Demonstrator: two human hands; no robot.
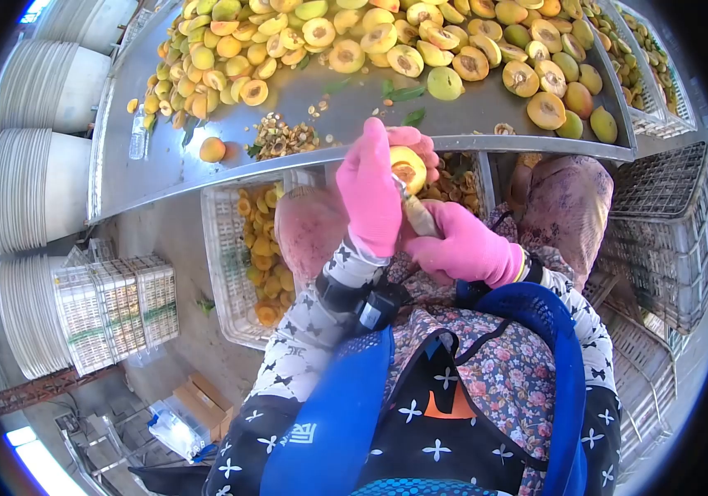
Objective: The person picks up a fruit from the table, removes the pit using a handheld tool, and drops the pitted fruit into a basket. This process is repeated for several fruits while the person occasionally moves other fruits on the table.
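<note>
My left hand [372,194], in a pink glove, is closed around a halved yellow peach [408,165], its cut face turned toward me. In my right hand [471,248], also gloved in pink, is a pitting tool [420,217] with a wooden handle. Its metal tip touches the cut face at the reddish centre; the tip's exact shape is hard to make out. Beyond my hands, a heap of peach halves [379,39] covers much of the metal table [156,161]. A small pile of peach pits [284,138] lies near its front edge.
A crate of peach pieces [230,285] stands below the table by my left knee. Stacked white tubs [28,194] and a white crate [118,310] are at left. Grey crates [660,236] stand at right. A clear bottle [137,136] is on the table.
</note>
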